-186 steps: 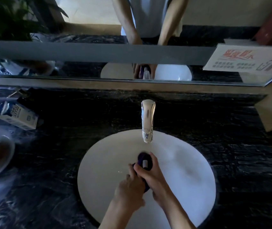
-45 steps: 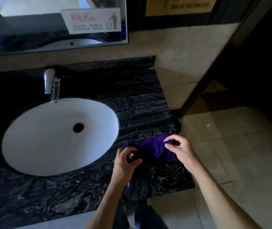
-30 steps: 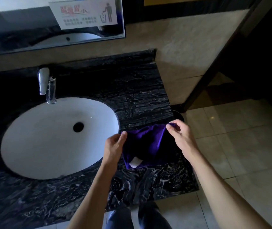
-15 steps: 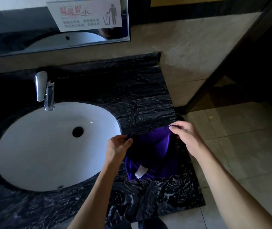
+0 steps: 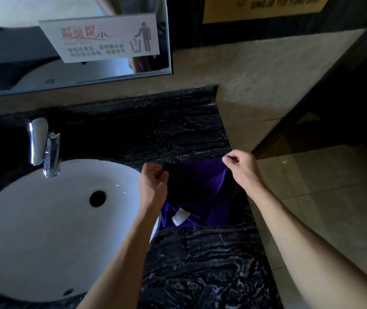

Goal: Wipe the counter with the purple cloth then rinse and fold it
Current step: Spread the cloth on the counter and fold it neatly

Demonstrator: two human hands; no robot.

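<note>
We start with the black veined marble counter [image 5: 200,264], which runs under both forearms, and the round white ceramic basin [image 5: 44,219] sunk into it to the left of our left fingers; the basin holds nothing but its dark drain hole [image 5: 97,198], and no water shows at the curved chrome tap [image 5: 44,146] behind it. A wall mirror [image 5: 111,70] carrying a white printed notice [image 5: 102,39] hangs beyond the fingers

The square purple cloth [image 5: 200,192] hangs spread between our two hands, over the counter just right of the basin. Our left hand [image 5: 153,184] pinches its upper left corner with curled fingers, and our right hand [image 5: 242,166] pinches the upper right corner between thumb and forefinger. The held top edge runs left to right from one set of fingers to the other, and the rest drops down and towards us from them, its lower hem seemingly resting on the counter. A small white care label [image 5: 179,217] shows low on the cloth, below our left fingers

We judge the folding step is at hand: both hands are equally near, and the fold turns on laying that held edge down across the hanging length
</note>
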